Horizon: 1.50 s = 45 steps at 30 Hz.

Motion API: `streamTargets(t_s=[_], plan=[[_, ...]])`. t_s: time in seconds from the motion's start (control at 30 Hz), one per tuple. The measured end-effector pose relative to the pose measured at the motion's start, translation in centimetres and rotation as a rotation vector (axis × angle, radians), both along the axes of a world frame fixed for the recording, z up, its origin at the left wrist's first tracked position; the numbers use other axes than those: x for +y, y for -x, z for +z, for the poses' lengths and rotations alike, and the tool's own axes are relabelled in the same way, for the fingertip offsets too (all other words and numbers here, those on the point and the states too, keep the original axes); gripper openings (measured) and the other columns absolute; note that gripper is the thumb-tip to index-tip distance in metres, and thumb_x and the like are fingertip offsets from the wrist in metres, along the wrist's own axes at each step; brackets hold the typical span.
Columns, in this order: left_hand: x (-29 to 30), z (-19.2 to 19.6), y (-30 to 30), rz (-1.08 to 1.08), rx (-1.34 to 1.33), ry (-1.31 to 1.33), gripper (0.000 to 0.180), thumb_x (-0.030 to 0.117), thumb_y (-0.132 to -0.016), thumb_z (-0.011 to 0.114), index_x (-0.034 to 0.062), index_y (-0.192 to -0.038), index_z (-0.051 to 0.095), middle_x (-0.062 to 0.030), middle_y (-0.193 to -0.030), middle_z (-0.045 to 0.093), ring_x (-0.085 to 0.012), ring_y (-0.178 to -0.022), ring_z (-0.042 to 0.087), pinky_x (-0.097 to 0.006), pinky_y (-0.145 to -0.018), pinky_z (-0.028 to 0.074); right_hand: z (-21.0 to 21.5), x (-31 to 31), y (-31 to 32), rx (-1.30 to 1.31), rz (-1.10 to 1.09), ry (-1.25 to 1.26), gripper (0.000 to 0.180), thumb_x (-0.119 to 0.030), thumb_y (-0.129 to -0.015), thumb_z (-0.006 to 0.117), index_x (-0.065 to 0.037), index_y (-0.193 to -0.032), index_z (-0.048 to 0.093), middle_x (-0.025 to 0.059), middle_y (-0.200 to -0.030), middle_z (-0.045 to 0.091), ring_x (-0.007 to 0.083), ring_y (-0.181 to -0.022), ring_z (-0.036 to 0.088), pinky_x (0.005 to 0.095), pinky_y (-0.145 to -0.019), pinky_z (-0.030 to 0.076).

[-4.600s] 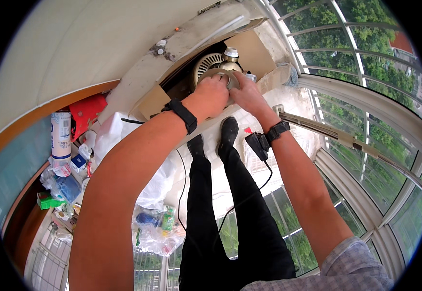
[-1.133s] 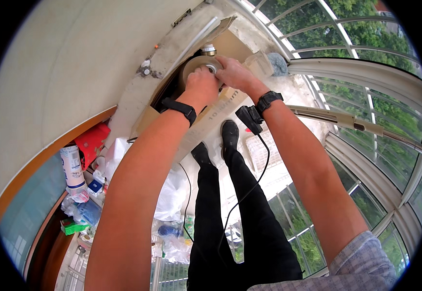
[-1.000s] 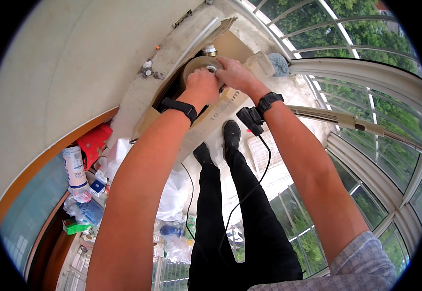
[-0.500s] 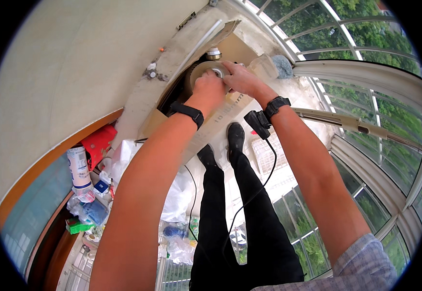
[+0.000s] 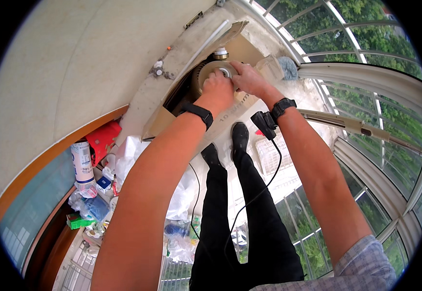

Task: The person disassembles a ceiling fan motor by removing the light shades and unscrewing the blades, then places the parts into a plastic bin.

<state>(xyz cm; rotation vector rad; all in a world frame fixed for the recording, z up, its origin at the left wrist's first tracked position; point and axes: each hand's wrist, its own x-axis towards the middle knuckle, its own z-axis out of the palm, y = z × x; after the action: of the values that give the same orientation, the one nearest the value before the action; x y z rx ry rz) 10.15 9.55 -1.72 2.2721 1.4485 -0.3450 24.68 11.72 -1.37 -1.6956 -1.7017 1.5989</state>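
A round beige part with a pale ring at its centre sits in the mouth of an open cardboard box. My left hand is closed, its fingers curled against the part beside the ring. On the opposite side, my right hand has its fingers bent onto the same part. The fingertips are partly hidden, and I cannot make out the part's exact kind. Just behind it stands a small white-and-brass cylindrical piece. Dark space shows inside the box to the left.
A black device hangs at my right wrist, its cable trailing down. A white pole lies behind the box, and a beige metal bar crosses at right. White plastic bags and a white crate are near my feet.
The scene sits slightly further right in the picture. Both hands stay on the round beige part, with the left fingers shifted a little so more of the central ring shows.
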Motion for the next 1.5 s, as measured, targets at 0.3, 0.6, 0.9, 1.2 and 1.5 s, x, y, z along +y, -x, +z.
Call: streamTargets(t_s=[0.3, 0.6, 0.9, 1.2, 1.5], plan=[[2.1, -0.5, 0.8, -0.056, 0.036, 0.078, 0.032, 0.022, -0.077, 0.067, 0.0006, -0.101, 0.067, -0.0229, -0.110, 0.060, -0.0383, -0.103, 0.059, -0.044, -0.089, 0.050, -1.3, 1.8, 0.8, -0.075, 0.021, -0.076, 0.051, -0.009, -0.081, 0.052, 0.001, -0.131, 0.052, 0.0286, -0.118, 0.061, 0.0405, -0.112, 0.059, 0.0428, -0.094, 0.047], [-0.1, 1.6, 4.3, 0.813, -0.395, -0.054, 0.044, 0.020, -0.083, 0.067, -0.0036, -0.118, 0.054, -0.0216, -0.116, 0.060, -0.0332, -0.106, 0.061, -0.043, -0.085, 0.053, -0.4, 1.3, -0.5, 0.010, -0.013, -0.010, 0.048, -0.001, -0.082, 0.045, 0.005, -0.129, 0.051, 0.0248, -0.104, 0.064, 0.0303, -0.082, 0.068, 0.0375, -0.068, 0.057], [-6.0, 1.4, 6.3, 1.251, -0.882, 0.788, 0.036, 0.013, -0.091, 0.050, -0.0030, -0.123, 0.052, -0.0182, -0.103, 0.066, -0.0281, -0.078, 0.070, -0.038, -0.068, 0.059, 2.6, -2.1, 1.3, -0.074, 0.269, -0.138, 0.047, -0.007, -0.082, 0.050, 0.000, -0.128, 0.055, 0.0241, -0.108, 0.065, 0.0338, -0.095, 0.065, 0.0397, -0.085, 0.051], [-7.9, 1.5, 7.2, 1.454, -1.110, 0.705, 0.027, 0.011, -0.090, 0.050, -0.0054, -0.110, 0.059, -0.0185, -0.094, 0.066, -0.0281, -0.069, 0.069, -0.037, -0.060, 0.059, 8.8, -9.3, 6.2, -0.045, -0.023, -0.283, 0.022, -0.003, -0.083, 0.052, 0.005, -0.100, 0.064, 0.0252, -0.107, 0.063, 0.0377, -0.100, 0.062, 0.0447, -0.087, 0.049], [-8.4, 0.0, 6.5, 1.571, -1.303, 0.579, 0.026, 0.007, -0.087, 0.052, -0.0091, -0.106, 0.058, -0.0182, -0.084, 0.064, -0.0249, -0.058, 0.063, -0.038, -0.043, 0.052, 4.3, -6.6, 11.9, -0.312, -0.001, 0.035, 0.026, -0.006, -0.082, 0.049, 0.007, -0.101, 0.063, 0.0318, -0.109, 0.063, 0.0448, -0.106, 0.061, 0.0452, -0.086, 0.050]])
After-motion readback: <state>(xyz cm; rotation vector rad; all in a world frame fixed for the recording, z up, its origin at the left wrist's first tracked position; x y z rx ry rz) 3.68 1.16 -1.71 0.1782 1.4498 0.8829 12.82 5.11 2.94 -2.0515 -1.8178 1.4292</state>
